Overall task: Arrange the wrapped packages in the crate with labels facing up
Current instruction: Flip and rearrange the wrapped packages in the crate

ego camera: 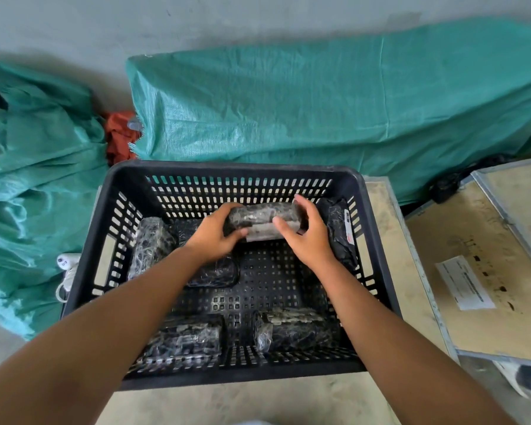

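A black slotted plastic crate [126, 176] stands on a wooden box. Both hands are inside it near the far wall. My left hand [213, 233] and my right hand [308, 237] grip the two ends of one dark plastic-wrapped package [262, 217], held above the crate floor. Other wrapped packages lie in the crate: one at the left wall [149, 245], one under my left wrist [215, 273], one against the right wall [337, 231] with a white label along its side, and two at the near wall [187, 340] [292, 328].
Green woven sacks [319, 111] [34, 179] lie behind and to the left of the crate, with an orange cloth [120, 136] between them. A second wooden box [472, 271] with a white paper label [465, 283] stands to the right. A white cable [66, 271] lies at the left.
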